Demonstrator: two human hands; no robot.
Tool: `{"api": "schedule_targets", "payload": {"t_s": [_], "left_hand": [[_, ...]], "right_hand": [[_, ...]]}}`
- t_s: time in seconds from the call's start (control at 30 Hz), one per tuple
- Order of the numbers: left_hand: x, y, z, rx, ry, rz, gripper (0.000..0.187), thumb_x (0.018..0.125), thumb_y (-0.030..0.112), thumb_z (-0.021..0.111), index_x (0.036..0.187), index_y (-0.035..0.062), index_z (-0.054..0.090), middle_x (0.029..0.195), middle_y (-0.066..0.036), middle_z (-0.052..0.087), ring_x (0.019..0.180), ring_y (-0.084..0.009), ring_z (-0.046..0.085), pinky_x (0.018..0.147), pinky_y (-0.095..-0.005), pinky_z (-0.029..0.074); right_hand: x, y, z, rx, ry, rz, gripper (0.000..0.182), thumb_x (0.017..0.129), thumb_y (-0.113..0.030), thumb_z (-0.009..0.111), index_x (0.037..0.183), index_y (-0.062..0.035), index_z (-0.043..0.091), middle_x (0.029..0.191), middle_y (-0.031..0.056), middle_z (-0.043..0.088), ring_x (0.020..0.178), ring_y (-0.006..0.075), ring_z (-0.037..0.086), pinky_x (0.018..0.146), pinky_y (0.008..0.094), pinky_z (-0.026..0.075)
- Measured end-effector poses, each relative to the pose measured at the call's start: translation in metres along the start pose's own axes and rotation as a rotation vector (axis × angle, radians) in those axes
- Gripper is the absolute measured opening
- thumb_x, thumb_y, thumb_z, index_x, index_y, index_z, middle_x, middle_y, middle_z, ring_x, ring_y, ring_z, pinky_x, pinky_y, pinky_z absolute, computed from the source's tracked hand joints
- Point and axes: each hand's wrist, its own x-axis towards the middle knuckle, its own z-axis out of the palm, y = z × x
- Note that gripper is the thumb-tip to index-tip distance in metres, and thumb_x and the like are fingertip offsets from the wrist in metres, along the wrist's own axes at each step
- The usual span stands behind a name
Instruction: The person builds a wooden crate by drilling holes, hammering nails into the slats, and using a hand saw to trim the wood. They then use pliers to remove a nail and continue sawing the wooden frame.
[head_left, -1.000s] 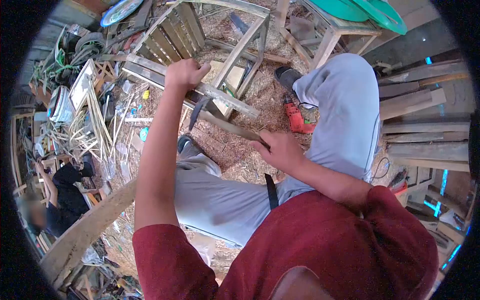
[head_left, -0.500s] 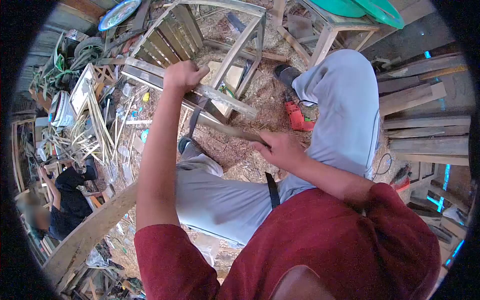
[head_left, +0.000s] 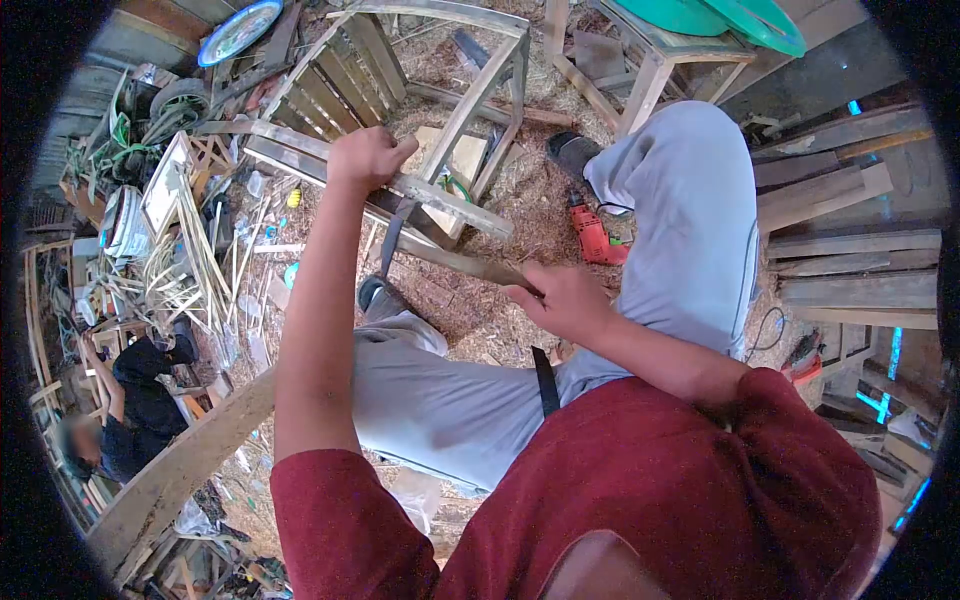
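Observation:
My left hand (head_left: 362, 158) is closed round the top wooden rail of a slatted chair frame (head_left: 465, 207), its thumb pointing right. The frame lies tilted on the floor in front of me. My right hand (head_left: 565, 300) grips the near end of a long wooden bar (head_left: 455, 262), which runs up and left beneath the rail. Where the bar meets the frame is partly hidden. A dark strap (head_left: 392, 238) hangs from the rail by my left forearm, down toward my foot.
A red power drill (head_left: 598, 237) lies on the shavings-covered floor near my right foot. A wooden stool (head_left: 655, 75) carries green plastic ware. Planks (head_left: 860, 290) are stacked at right. At left are loose thin strips (head_left: 200, 235), a long board (head_left: 190, 455) and another person (head_left: 145, 400) in dark clothes.
Both my hands keep their grips, with only a very slight shift. The person at the left has moved a little.

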Motion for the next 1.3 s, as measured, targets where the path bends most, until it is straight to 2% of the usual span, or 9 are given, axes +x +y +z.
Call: {"api": "schedule_targets", "payload": {"t_s": [0.3, 0.4, 0.5, 0.8, 0.9, 1.0, 1.1, 1.23, 1.3], "left_hand": [[-0.002, 0.000, 0.003, -0.016, 0.003, -0.005, 0.070, 0.087, 0.068, 0.047, 0.083, 0.0060, 0.079, 0.088, -0.025, 0.073, 0.090, -0.0413, 0.072, 0.084, -0.0499, 0.056], [0.002, 0.001, 0.001, -0.012, 0.011, -0.002, 0.069, 0.088, 0.068, 0.047, 0.083, 0.0063, 0.079, 0.087, -0.024, 0.073, 0.089, -0.0406, 0.072, 0.083, -0.0498, 0.056], [-0.003, 0.002, -0.001, -0.020, -0.002, -0.002, 0.069, 0.088, 0.067, 0.047, 0.083, 0.0064, 0.079, 0.087, -0.024, 0.073, 0.089, -0.0399, 0.072, 0.082, -0.0496, 0.056], [0.003, 0.000, 0.000, -0.003, -0.005, -0.005, 0.068, 0.088, 0.068, 0.047, 0.082, 0.0082, 0.079, 0.087, -0.022, 0.074, 0.088, -0.0399, 0.072, 0.081, -0.0491, 0.057], [0.000, 0.000, 0.001, -0.007, 0.005, -0.017, 0.069, 0.088, 0.068, 0.047, 0.083, 0.0070, 0.078, 0.088, -0.022, 0.074, 0.087, -0.0400, 0.072, 0.081, -0.0493, 0.057], [0.001, 0.000, -0.002, -0.018, 0.007, -0.003, 0.070, 0.089, 0.067, 0.046, 0.083, 0.0042, 0.078, 0.089, -0.023, 0.074, 0.087, -0.0402, 0.073, 0.081, -0.0497, 0.057], [-0.005, 0.003, -0.008, -0.015, 0.002, -0.017, 0.071, 0.089, 0.066, 0.046, 0.084, 0.0026, 0.077, 0.090, -0.024, 0.074, 0.088, -0.0406, 0.072, 0.082, -0.0498, 0.057], [-0.002, -0.002, -0.003, -0.037, 0.019, -0.007, 0.070, 0.090, 0.065, 0.044, 0.085, 0.0035, 0.078, 0.090, -0.024, 0.074, 0.087, -0.0394, 0.073, 0.081, -0.0489, 0.058], [-0.005, -0.002, -0.005, -0.035, 0.012, 0.000, 0.068, 0.091, 0.064, 0.045, 0.085, 0.0053, 0.078, 0.090, -0.021, 0.075, 0.086, -0.0379, 0.073, 0.081, -0.0484, 0.058]], "right_hand": [[0.007, 0.007, 0.007, 0.004, -0.087, 0.202, 0.045, 0.100, -0.048, 0.060, 0.085, -0.0056, 0.058, 0.068, 0.0233, 0.062, 0.067, 0.0463, 0.065, 0.060, 0.0566, 0.050], [0.003, 0.006, 0.006, -0.040, -0.032, 0.074, 0.038, 0.100, -0.040, 0.063, 0.084, -0.0057, 0.060, 0.065, 0.0195, 0.061, 0.063, 0.0427, 0.063, 0.057, 0.0522, 0.047], [0.008, 0.005, 0.007, 0.016, -0.052, 0.203, 0.040, 0.100, -0.042, 0.062, 0.084, -0.0055, 0.059, 0.065, 0.0200, 0.061, 0.061, 0.0428, 0.063, 0.056, 0.0525, 0.047], [0.004, 0.003, 0.003, 0.013, -0.105, 0.154, 0.041, 0.101, -0.042, 0.061, 0.084, -0.0052, 0.061, 0.067, 0.0214, 0.061, 0.066, 0.0427, 0.064, 0.058, 0.0511, 0.048], [0.000, 0.000, 0.008, 0.086, -0.020, 0.045, 0.043, 0.103, -0.043, 0.060, 0.082, -0.0049, 0.059, 0.064, 0.0148, 0.061, 0.060, 0.0356, 0.064, 0.054, 0.0453, 0.048], [-0.005, 0.002, 0.007, 0.495, -0.152, 0.338, 0.049, 0.105, -0.047, 0.054, 0.086, -0.0024, 0.060, 0.069, 0.0147, 0.060, 0.070, 0.0287, 0.065, 0.069, 0.0425, 0.050], [-0.005, 0.012, 0.004, 0.751, -0.100, 0.453, 0.047, 0.108, -0.051, 0.046, 0.083, -0.0110, 0.053, 0.056, -0.0021, 0.045, 0.043, 0.0109, 0.044, 0.042, 0.0286, 0.037], [0.006, -0.009, -0.041, 1.160, -0.424, 0.866, 0.057, 0.107, -0.062, 0.034, 0.079, -0.0140, 0.042, 0.052, -0.0044, 0.032, 0.032, 0.0085, 0.027, 0.029, 0.0280, 0.026], [0.009, -0.008, -0.046, 1.294, -0.556, 0.869, 0.057, 0.106, -0.064, 0.034, 0.078, -0.0146, 0.042, 0.052, -0.0053, 0.032, 0.032, 0.0086, 0.027, 0.029, 0.0274, 0.026]]}}
